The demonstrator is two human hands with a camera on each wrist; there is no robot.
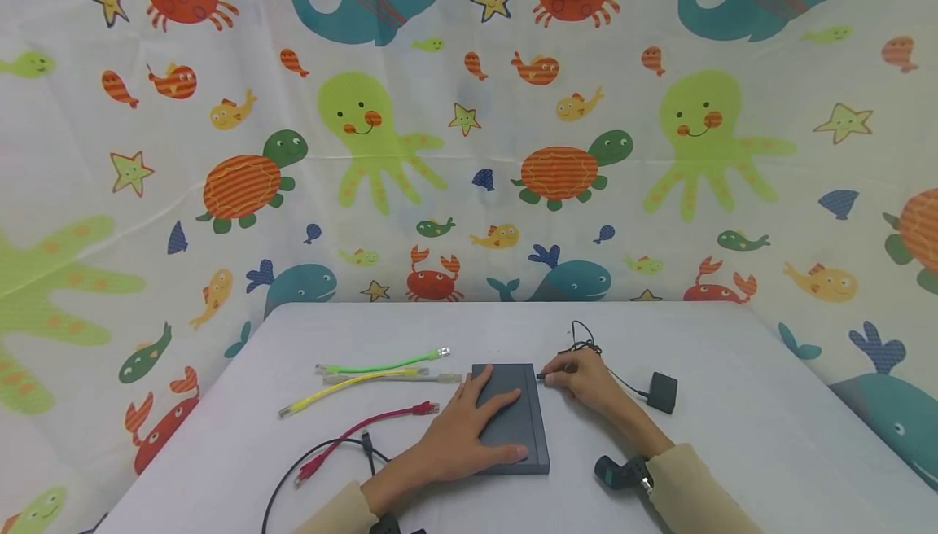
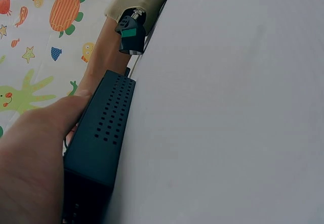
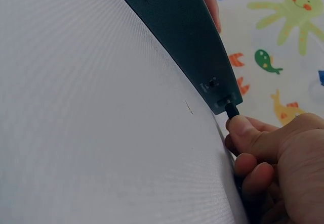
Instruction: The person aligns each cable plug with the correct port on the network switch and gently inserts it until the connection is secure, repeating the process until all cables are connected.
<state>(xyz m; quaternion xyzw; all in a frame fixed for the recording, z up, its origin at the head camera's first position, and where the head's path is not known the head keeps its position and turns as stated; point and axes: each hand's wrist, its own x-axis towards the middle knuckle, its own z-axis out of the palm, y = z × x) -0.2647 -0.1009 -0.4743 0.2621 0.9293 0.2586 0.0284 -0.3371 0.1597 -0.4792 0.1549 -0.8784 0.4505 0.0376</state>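
Note:
A flat dark grey box [image 1: 506, 420] with vent holes along one side, seen in the left wrist view, lies on the white table; it looks like a network device. My left hand [image 1: 465, 436] rests on its top, fingers spread. At the box's far right corner, my right hand [image 1: 582, 379] pinches a small black cable plug [image 3: 232, 109] between thumb and fingers. In the right wrist view the plug's tip meets a port at the corner of the box; how deep it sits I cannot tell. Its thin black cord [image 1: 584, 345] bunches behind the hand.
A black power adapter [image 1: 663, 392] lies right of my right hand. To the left are a green cable [image 1: 388, 361], a yellow cable [image 1: 344, 387], a grey cable [image 1: 410, 378], a red cable [image 1: 359, 434] and a black cable [image 1: 293, 469]. A patterned curtain [image 1: 469, 192] hangs behind.

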